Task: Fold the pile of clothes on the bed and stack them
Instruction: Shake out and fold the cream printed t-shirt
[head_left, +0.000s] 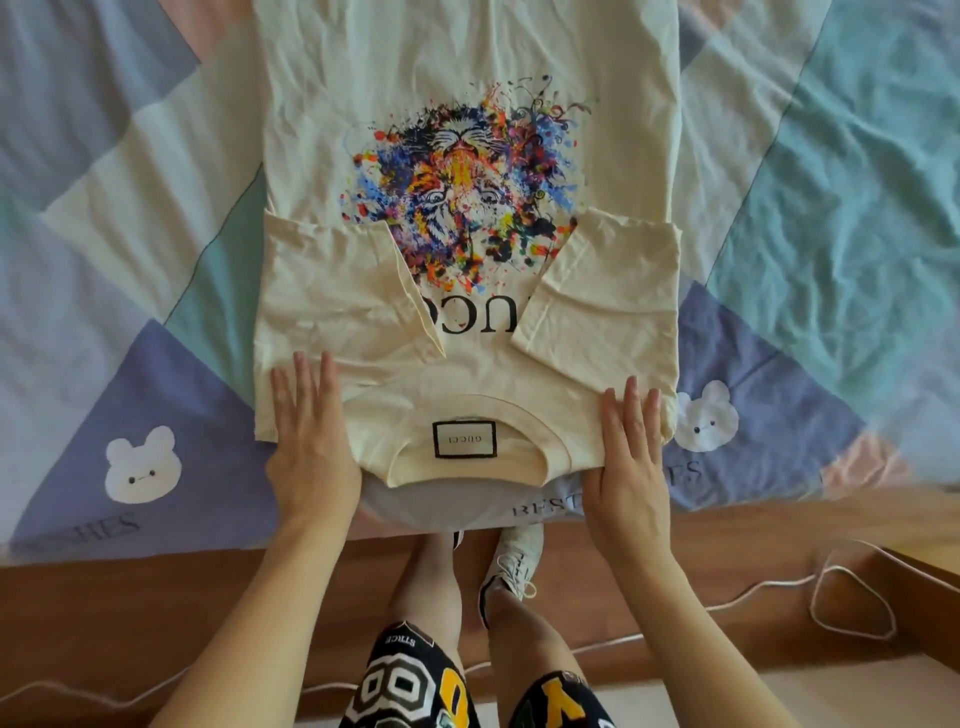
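Patterned shorts (415, 691) and a white sneaker (514, 561) show nearest, above a wooden floor. The left hand (311, 441) and right hand (631, 457), fingers straight and apart, press flat on the shoulders of a cream T-shirt (467, 78). It lies front-up on the bed (831, 182), collar toward the person between both hands, sleeves folded inward.

Both forearms extended forward and slightly inward, bare to the elbow. Left hand (310, 441) palm down, fingers straight and close together, pointing away from the body. Right hand (631, 457) palm down, fingers straight and together, likewise pointing away, thumb tucked inward. Wrists level, hands well apart and roughly parallel.
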